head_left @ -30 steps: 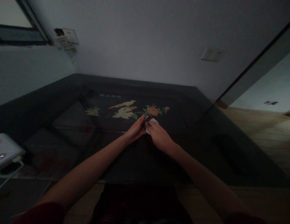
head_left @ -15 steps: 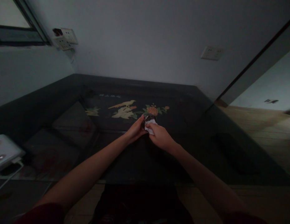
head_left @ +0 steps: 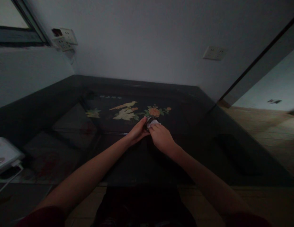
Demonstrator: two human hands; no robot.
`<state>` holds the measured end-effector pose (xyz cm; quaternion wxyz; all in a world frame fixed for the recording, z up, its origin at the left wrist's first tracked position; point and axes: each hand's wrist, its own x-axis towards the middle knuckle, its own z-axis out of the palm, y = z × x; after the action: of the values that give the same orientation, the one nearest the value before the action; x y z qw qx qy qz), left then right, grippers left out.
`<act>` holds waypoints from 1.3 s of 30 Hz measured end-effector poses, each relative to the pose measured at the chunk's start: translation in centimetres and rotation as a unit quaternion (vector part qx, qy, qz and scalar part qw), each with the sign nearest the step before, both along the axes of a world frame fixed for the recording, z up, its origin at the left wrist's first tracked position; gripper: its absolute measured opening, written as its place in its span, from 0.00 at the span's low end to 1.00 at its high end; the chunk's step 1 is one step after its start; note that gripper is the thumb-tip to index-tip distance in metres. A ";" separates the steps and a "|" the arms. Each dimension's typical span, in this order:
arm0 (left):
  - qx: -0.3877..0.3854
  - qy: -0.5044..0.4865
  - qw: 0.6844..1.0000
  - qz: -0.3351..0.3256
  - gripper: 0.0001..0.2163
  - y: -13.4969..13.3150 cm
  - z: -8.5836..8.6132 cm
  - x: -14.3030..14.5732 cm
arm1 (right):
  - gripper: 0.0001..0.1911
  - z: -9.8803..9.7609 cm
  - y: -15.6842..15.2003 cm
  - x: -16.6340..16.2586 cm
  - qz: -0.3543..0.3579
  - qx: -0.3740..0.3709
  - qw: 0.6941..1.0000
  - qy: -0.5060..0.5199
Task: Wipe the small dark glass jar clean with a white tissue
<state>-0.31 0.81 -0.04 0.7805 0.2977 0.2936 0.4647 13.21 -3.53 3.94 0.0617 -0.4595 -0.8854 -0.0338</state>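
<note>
Near the middle of the dark glass tabletop (head_left: 135, 160), my left hand (head_left: 138, 132) grips a small, dark, shiny object (head_left: 148, 120) with a rounded rim, thumb on its near-left side. Its exact kind is too dim to make out. My right hand (head_left: 163, 137) has its fingers closed on a crumpled white tissue (head_left: 154, 122), pressed against the top of that dark object. Most of the tissue is hidden under the fingers. Just beyond both hands lies a printed flower-and-bird pattern (head_left: 125, 113) on the table.
On the left edge of the table sits a white device (head_left: 7, 154) with a white cable (head_left: 9, 182) plugged in. A dark flat rectangular shape (head_left: 237, 154) shows at the right. Wall sockets (head_left: 215, 53) are on the wall behind; wooden floor (head_left: 270, 132) lies to the right.
My right hand has shifted slightly forward, its fingers now bent over the tissue, so less of the tissue shows. My left hand stays in place on the dark object.
</note>
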 end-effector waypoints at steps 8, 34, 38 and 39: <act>-0.006 0.013 1.000 0.023 0.14 0.0 -0.1 0.1 | 0.15 -0.6 0.4 0.1 -0.029 -0.082 0.979 0.183; -0.012 0.026 0.999 0.017 0.16 0.0 0.0 0.0 | 0.18 -0.5 0.7 1.4 0.035 -0.010 0.998 0.057; 0.024 0.035 0.999 0.032 0.15 -0.5 -0.1 0.2 | 0.16 -1.3 0.9 1.2 -0.002 -0.104 0.963 0.249; 0.035 0.034 0.998 0.037 0.15 -0.5 -0.2 0.2 | 0.17 -1.6 0.9 1.1 -0.007 -0.132 0.941 0.312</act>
<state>-0.08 0.29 -0.21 0.7413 0.3297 0.3146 0.4928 14.29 -2.59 2.35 0.2735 -0.4576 -0.8148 0.2278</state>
